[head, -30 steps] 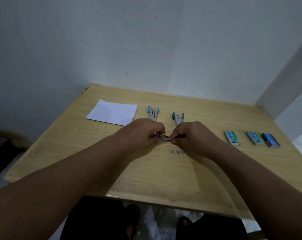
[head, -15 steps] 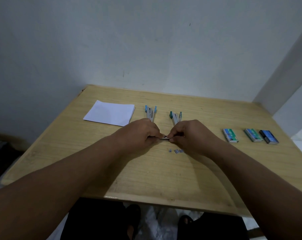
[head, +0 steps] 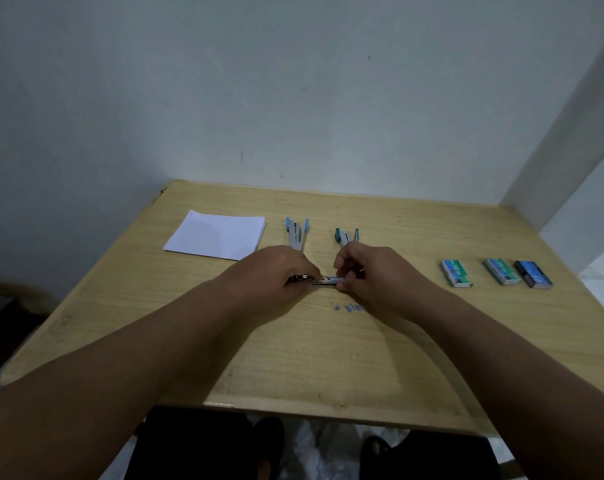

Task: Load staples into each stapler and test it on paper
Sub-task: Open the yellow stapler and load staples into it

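Holding a small metal stapler [head: 325, 281] between both hands, my left hand [head: 276, 275] grips one end, my right hand [head: 369, 271] pinches the other above the tabletop [head: 328, 358].

Small metal stapler [head: 324, 281] level, above table centre

A wooden table [head: 328, 358] stands against dim pale walls [head: 293, 98].

forearms [head: 155, 358]: bare, no sleeves | legs [head: 189, 445]: dark trousers | feet [head: 269, 441]: dark sandals (partly hidden)
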